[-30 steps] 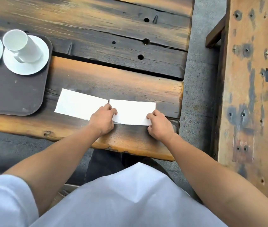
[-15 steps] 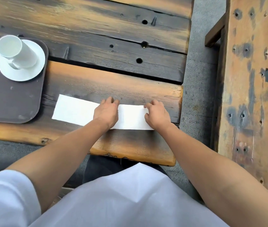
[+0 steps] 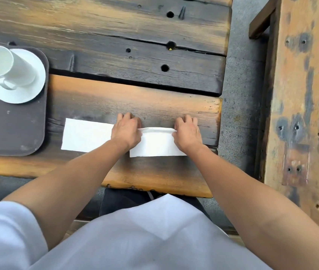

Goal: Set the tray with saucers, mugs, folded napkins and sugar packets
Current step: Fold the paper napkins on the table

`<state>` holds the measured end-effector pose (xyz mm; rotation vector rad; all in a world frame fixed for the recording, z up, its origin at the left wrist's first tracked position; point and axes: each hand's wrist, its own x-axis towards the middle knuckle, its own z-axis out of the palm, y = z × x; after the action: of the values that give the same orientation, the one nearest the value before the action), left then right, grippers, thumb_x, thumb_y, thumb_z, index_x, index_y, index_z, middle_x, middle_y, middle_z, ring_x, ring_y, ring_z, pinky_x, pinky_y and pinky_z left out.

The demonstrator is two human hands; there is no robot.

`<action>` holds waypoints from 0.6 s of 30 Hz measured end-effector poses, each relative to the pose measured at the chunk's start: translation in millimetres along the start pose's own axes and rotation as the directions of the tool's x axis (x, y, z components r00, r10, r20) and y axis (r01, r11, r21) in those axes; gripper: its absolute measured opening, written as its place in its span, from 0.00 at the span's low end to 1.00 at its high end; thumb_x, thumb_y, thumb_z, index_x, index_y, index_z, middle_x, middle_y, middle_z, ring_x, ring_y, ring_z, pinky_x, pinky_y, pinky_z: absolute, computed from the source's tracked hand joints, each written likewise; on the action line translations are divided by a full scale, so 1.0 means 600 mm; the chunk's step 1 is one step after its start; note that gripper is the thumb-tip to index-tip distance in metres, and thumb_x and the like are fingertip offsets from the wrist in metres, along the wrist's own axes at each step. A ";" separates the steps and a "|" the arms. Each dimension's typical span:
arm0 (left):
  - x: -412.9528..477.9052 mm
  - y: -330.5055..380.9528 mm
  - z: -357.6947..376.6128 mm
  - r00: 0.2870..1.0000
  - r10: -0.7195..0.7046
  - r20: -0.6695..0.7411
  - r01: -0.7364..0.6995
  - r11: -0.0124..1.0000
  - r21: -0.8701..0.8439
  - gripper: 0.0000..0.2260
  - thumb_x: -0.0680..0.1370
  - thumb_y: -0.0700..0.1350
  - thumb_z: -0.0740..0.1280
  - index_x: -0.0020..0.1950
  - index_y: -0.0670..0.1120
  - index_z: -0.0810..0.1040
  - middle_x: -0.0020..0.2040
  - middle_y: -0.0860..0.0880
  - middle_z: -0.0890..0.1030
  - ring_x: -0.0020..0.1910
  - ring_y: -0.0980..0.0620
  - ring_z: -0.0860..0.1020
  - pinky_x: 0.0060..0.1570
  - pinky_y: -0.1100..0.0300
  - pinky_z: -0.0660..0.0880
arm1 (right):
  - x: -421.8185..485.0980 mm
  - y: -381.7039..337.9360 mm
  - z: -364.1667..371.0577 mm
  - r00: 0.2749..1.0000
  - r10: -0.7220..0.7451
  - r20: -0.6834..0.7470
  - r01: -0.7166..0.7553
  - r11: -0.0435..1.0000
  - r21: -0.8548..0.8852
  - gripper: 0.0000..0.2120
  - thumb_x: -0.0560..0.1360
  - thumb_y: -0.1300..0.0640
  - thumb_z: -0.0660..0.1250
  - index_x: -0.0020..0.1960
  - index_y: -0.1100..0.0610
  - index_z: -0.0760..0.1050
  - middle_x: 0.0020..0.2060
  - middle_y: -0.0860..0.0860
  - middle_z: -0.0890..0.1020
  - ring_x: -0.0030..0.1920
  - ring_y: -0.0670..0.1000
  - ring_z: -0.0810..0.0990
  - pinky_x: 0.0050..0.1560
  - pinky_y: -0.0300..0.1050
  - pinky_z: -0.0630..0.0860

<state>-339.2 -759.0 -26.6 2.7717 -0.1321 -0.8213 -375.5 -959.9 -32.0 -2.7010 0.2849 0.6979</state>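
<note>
Two white napkins lie side by side on the wooden table. My left hand (image 3: 126,131) and my right hand (image 3: 188,132) pinch the far edge of the right napkin (image 3: 155,144), one at each end, and that edge is lifted and curls toward me. The left napkin (image 3: 85,136) lies flat, its right end under my left hand. A dark brown tray (image 3: 12,129) sits at the left edge. On it stands a white mug (image 3: 8,66) on a white saucer (image 3: 21,92). A second saucer shows only as a sliver at the frame's left edge.
The table (image 3: 135,90) is made of rough dark planks with holes and gaps; its right end stops just past my right hand. A rusty wooden bench (image 3: 301,94) runs along the right, across a strip of concrete floor.
Both hands moved from the near edge of the right napkin to its far edge and lifted that edge. The view shifted slightly right, so the tray sits further left.
</note>
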 end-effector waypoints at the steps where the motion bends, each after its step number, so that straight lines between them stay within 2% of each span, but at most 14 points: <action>1: 0.001 0.001 -0.004 1.000 0.005 0.012 -0.005 1.000 0.004 0.04 0.76 0.43 0.67 0.49 0.51 0.77 0.58 0.50 0.75 0.64 0.45 0.66 0.57 0.53 0.72 | 0.000 0.000 0.000 1.000 0.003 -0.005 -0.004 1.000 -0.003 0.06 0.78 0.60 0.64 0.55 0.57 0.72 0.59 0.55 0.72 0.61 0.58 0.66 0.61 0.52 0.71; 4: -0.004 -0.001 -0.014 0.997 0.037 0.068 -0.030 0.995 -0.095 0.05 0.75 0.42 0.69 0.41 0.51 0.74 0.47 0.50 0.79 0.55 0.45 0.75 0.46 0.57 0.69 | -0.003 0.002 -0.002 1.000 0.017 -0.005 -0.017 1.000 -0.006 0.08 0.78 0.62 0.62 0.56 0.56 0.72 0.59 0.54 0.76 0.61 0.58 0.67 0.61 0.51 0.68; 6: -0.013 -0.007 -0.018 0.995 0.026 0.094 -0.004 0.973 -0.233 0.05 0.76 0.42 0.70 0.42 0.50 0.76 0.44 0.51 0.81 0.48 0.47 0.79 0.43 0.60 0.69 | -0.008 0.009 -0.004 0.997 0.051 0.061 -0.052 0.998 0.019 0.07 0.79 0.58 0.62 0.56 0.55 0.74 0.58 0.55 0.78 0.62 0.58 0.68 0.62 0.51 0.68; 9: -0.032 -0.019 -0.028 0.997 -0.020 0.074 0.046 0.931 -0.361 0.02 0.77 0.44 0.71 0.45 0.49 0.80 0.45 0.51 0.83 0.46 0.50 0.79 0.44 0.63 0.68 | -0.018 0.023 -0.011 0.975 0.130 0.179 -0.166 0.964 0.209 0.07 0.78 0.54 0.66 0.52 0.55 0.80 0.54 0.57 0.81 0.64 0.58 0.70 0.60 0.50 0.73; 11: -0.045 -0.028 -0.032 0.995 -0.082 0.057 0.099 0.877 -0.470 0.03 0.76 0.46 0.73 0.47 0.47 0.83 0.42 0.50 0.83 0.42 0.51 0.78 0.42 0.63 0.70 | -0.027 0.032 -0.020 0.970 0.151 0.189 -0.213 0.906 0.366 0.06 0.76 0.54 0.69 0.47 0.56 0.81 0.49 0.54 0.83 0.58 0.55 0.75 0.54 0.45 0.74; 13: -0.056 -0.036 -0.038 0.988 -0.145 0.057 0.150 0.774 -0.615 0.06 0.76 0.46 0.74 0.49 0.45 0.85 0.38 0.52 0.81 0.37 0.54 0.77 0.40 0.63 0.72 | -0.038 0.035 -0.032 0.968 0.163 0.193 -0.241 0.822 0.516 0.06 0.75 0.55 0.72 0.46 0.58 0.82 0.44 0.53 0.82 0.49 0.52 0.78 0.47 0.41 0.71; 16: -0.076 -0.048 -0.043 0.973 -0.181 0.142 0.218 0.517 -0.828 0.09 0.77 0.44 0.73 0.51 0.39 0.83 0.46 0.43 0.82 0.44 0.48 0.78 0.50 0.53 0.75 | -0.057 0.027 -0.046 0.941 0.247 0.231 -0.337 0.621 0.708 0.10 0.75 0.57 0.73 0.54 0.62 0.82 0.46 0.54 0.82 0.40 0.49 0.77 0.41 0.41 0.74; 18: -0.089 -0.054 -0.045 0.964 -0.194 0.184 0.245 0.359 -0.901 0.12 0.77 0.42 0.72 0.55 0.34 0.80 0.48 0.40 0.79 0.47 0.46 0.76 0.50 0.50 0.73 | -0.069 0.011 -0.051 0.927 0.284 0.246 -0.367 0.548 0.752 0.11 0.75 0.57 0.73 0.55 0.60 0.80 0.48 0.54 0.82 0.38 0.47 0.78 0.35 0.37 0.72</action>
<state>-368.3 -713.6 14.9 1.6667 0.5623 -0.6885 -400.0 -972.8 11.9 -1.7489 0.8704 0.5932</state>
